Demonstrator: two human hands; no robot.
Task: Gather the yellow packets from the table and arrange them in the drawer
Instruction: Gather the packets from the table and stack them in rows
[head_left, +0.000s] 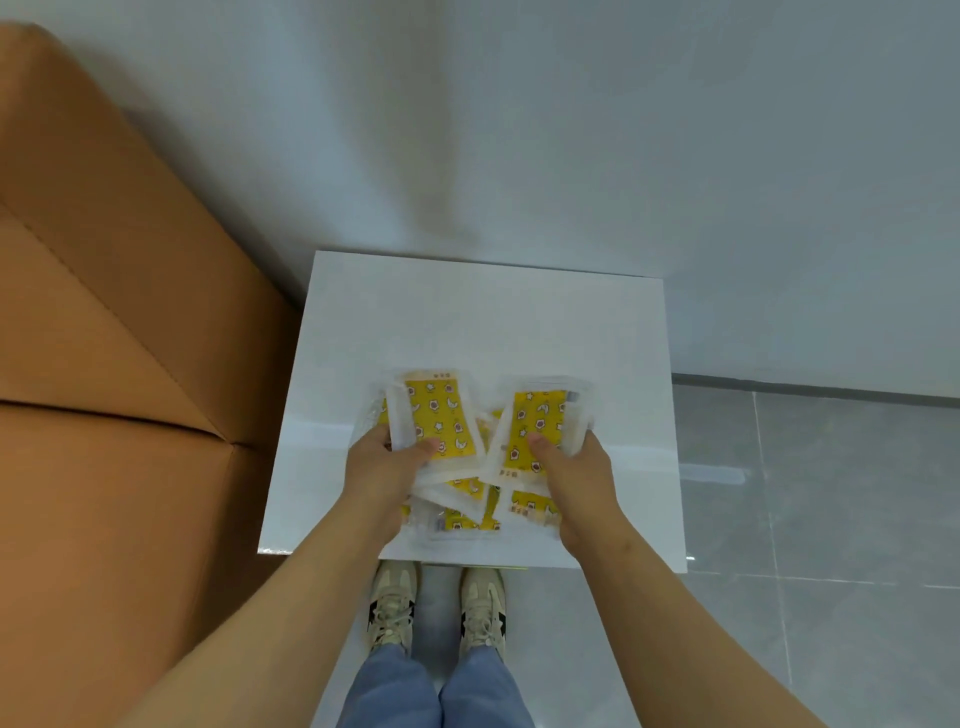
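Several yellow packets in clear wrappers lie near the front of a small white table (483, 312). My left hand (382, 462) grips a bunch of packets (434, 415), thumb on top of the yellow print. My right hand (574, 467) grips another packet (537, 421), thumb pressed on its face. Both held bunches are tilted up above more packets (467, 512) lying overlapped on the table between my wrists. No drawer shows in this view; the table front is hidden below its top.
A large brown padded piece of furniture (104, 364) stands close on the left of the table. A pale wall (571, 130) rises behind it. Grey floor tiles (831, 493) lie to the right. My shoes (439, 608) stand at the table's front edge.
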